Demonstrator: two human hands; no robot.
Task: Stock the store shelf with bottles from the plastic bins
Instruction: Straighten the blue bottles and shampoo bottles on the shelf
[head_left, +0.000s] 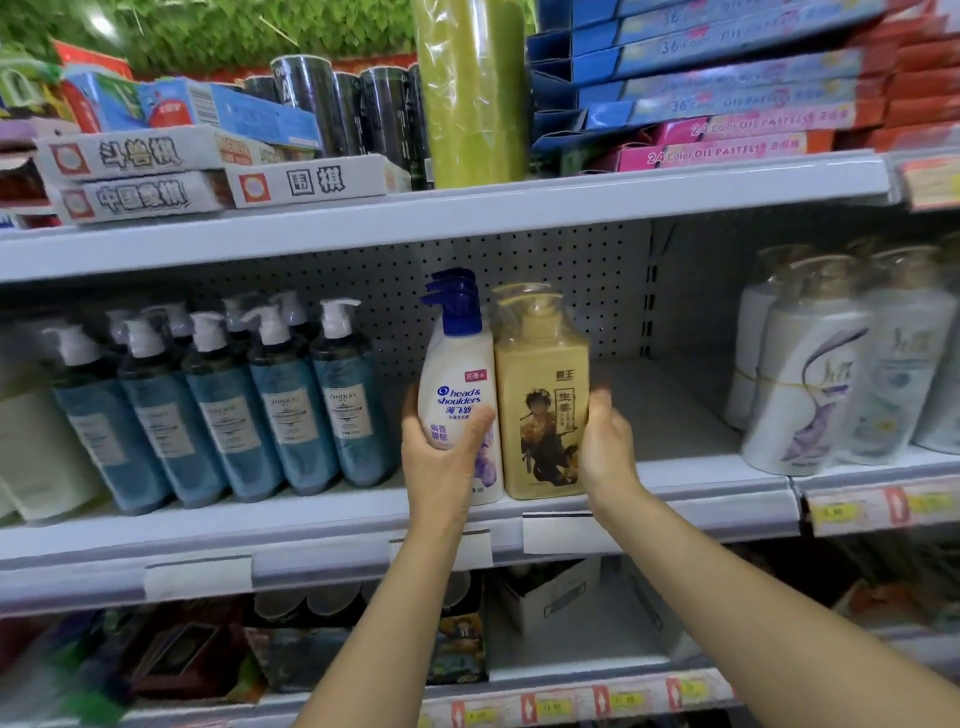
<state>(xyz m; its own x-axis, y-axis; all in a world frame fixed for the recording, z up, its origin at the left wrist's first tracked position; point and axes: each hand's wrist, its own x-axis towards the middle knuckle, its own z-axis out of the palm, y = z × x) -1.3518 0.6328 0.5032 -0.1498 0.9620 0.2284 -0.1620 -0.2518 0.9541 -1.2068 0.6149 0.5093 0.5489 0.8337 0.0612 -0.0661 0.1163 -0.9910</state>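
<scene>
Two bottles stand upright and touching at the front of the middle shelf (675, 431): a white bottle (460, 374) with a blue pump on the left, a yellow bottle (540, 405) on the right. The left hand (441, 457) grips the white bottle, thumb curled across its label; the right hand (605, 441) clasps the yellow bottle's right side. Blue bottles (291, 405) stand just to the left, pale bottles (810, 384) well apart on the right
</scene>
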